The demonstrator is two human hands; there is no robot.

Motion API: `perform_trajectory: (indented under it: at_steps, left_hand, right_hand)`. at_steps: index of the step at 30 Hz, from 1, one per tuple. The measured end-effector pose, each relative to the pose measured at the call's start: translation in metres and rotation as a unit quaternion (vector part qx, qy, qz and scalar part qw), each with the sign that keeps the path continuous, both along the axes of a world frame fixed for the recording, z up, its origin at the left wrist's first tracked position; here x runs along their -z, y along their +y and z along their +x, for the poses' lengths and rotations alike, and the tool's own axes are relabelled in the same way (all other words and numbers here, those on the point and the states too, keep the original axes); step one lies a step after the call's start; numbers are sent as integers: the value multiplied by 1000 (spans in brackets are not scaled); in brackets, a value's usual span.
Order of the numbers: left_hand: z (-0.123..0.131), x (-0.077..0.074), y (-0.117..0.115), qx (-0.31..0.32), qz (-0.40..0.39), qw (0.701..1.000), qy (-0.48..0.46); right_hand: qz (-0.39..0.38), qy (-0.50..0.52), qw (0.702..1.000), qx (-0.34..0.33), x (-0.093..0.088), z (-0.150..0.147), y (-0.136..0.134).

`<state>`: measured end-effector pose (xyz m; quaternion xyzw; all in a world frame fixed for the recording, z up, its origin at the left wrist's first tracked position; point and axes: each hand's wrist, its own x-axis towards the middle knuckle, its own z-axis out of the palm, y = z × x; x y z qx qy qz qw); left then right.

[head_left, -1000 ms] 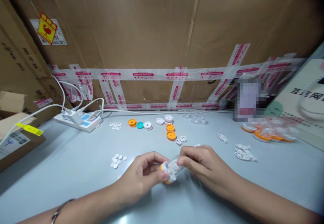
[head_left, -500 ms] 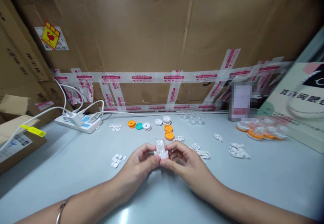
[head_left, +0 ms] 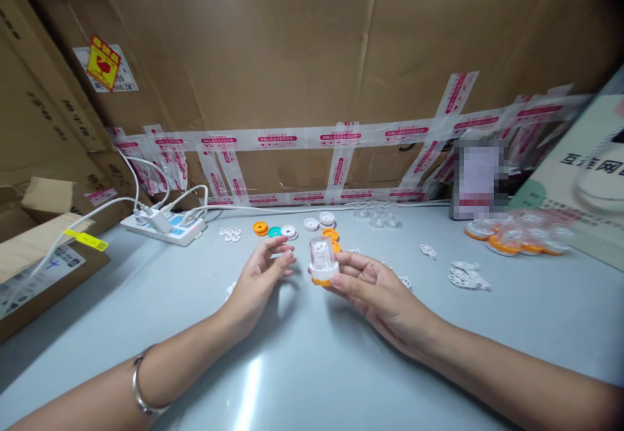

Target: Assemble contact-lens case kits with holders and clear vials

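My right hand (head_left: 373, 283) holds a small plastic piece (head_left: 322, 262) upright in its fingertips: a clear dome on a white ring with an orange base. My left hand (head_left: 260, 276) hovers just left of it, fingers apart and empty, a bracelet (head_left: 141, 389) on its wrist. Behind the hands lie loose orange (head_left: 260, 228), teal (head_left: 274, 231) and white discs (head_left: 311, 223) on the grey table (head_left: 302, 379). Small white buttons (head_left: 231, 233) lie further left.
A white power strip (head_left: 163, 228) with plugs and cables sits at the back left. Cardboard walls with red-printed tape surround the table. White flat parts (head_left: 465, 276) and a pile of orange-and-clear pieces (head_left: 514, 239) lie right. A printed box (head_left: 580, 184) stands far right; a cardboard box (head_left: 39, 262) sits left.
Both hands held the piece together before. Now my left hand has let go and opened, and my right hand holds the piece upright alone, a little higher and further right.
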<state>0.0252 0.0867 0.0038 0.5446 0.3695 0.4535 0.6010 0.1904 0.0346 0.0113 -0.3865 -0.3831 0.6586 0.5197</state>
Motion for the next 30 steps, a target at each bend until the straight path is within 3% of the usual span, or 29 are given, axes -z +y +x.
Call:
perform_trajectory:
  at_steps: [8,12,15,18,22,24,27,30]
  left_hand:
    - [-4,-13,-6,120,28,992,4]
    - [-4,-17,-8,145,46,988,-23]
    - [-3,-17,-11,135,85,987,5]
    - [-2,-15,-12,95,68,993,12]
    - [-2,-12,-11,114,98,988,21]
    - [-2,-12,-10,92,93,991,30]
    - [-2,-14,-9,24,65,997,37]
    - [0,-18,-12,37,87,994,46]
  right_hand:
    - [49,4,997,-55,3,0,-5]
    - [70,14,995,-74,3,0,-6]
    - [84,25,992,-86,3,0,-5]
    - [102,28,991,-81,5,1,-6]
    - [98,16,992,-74,4,1,-6]
    - [105,17,992,-72,2,1,-6]
    - [102,-1,994,-42,-1,-1,-6]
    - [82,-39,996,-6,-1,-3,-5]
